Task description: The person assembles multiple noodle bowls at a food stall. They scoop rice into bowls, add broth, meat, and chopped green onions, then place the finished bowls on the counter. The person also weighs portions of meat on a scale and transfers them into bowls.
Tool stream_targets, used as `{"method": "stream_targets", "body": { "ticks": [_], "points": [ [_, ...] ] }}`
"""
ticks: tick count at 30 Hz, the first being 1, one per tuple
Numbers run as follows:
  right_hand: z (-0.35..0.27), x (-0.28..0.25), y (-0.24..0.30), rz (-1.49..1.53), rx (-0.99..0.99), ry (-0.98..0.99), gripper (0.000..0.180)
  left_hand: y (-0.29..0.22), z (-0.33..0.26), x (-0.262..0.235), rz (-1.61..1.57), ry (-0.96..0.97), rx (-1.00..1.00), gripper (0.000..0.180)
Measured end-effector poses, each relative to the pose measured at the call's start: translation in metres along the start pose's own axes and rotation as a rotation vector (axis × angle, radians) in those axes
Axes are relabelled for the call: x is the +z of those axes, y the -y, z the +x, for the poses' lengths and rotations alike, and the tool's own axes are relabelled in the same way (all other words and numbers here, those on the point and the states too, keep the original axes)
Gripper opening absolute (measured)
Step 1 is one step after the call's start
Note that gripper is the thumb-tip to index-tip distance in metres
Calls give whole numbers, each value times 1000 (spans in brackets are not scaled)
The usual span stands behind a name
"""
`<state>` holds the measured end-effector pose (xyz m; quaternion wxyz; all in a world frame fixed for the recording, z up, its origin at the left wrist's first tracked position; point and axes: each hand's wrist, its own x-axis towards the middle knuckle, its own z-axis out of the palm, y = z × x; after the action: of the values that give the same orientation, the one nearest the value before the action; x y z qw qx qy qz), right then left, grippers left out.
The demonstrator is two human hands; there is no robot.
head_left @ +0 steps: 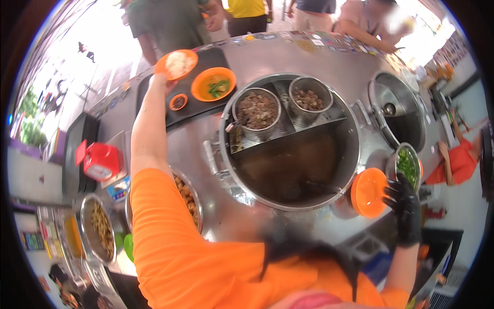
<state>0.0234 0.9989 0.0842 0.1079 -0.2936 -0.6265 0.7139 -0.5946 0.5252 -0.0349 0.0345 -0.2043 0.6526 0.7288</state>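
My bare left hand (169,84) is stretched out over the black tray (198,109) and grips an orange bowl of white rice (178,64) from its near side. Beside that bowl on the tray are an orange bowl of soup with greens (213,84) and a small orange dish of dark sauce (178,102). In a black glove, my right hand (405,207) has its fingers stretched apart near the rim of an orange bowl (370,193). Just beyond the glove stands a metal bowl of chopped greens (406,164). Whether the fingertips touch either bowl is unclear.
A large divided pot (290,204) of dark broth, with two strainers of meat (257,110), fills the middle. Another pot (399,110) stands right. Red container (101,160) and food basins (98,226) are left. Several people (170,26) stand across the counter; one co-worker (460,159) is right.
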Motion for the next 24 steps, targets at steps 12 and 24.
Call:
{"method": "stream_targets", "body": {
  "ticks": [12,24],
  "points": [
    [-71,-236,-98,56,-21,-774,33,54,157,9,-336,227,-160,34],
    [163,-401,-107,-1360,292,-833,51,-49,-161,97,689,343,910,36]
  ]
}}
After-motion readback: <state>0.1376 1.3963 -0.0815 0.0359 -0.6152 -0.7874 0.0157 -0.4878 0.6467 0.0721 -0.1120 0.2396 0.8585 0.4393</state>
